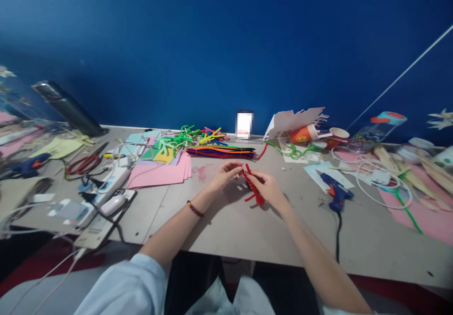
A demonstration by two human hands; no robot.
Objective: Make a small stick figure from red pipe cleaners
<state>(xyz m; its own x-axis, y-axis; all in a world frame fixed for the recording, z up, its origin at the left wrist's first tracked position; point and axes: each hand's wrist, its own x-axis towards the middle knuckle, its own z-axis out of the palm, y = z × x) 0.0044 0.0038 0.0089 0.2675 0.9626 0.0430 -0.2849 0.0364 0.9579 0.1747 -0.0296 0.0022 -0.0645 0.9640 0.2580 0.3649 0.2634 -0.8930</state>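
Both my hands meet over the middle of the grey table. My left hand pinches the upper end of a red pipe-cleaner figure. My right hand grips its middle, fingers curled round it. The figure's twisted red ends stick out above and below my right hand. A bundle of straight coloured pipe cleaners lies just behind my hands.
Pink paper sheets lie to the left, with green and yellow pipe-cleaner shapes behind. A blue glue gun rests at the right, its cord over the edge. Red-handled scissors, a power strip, paper cups and white wire crowd the sides.
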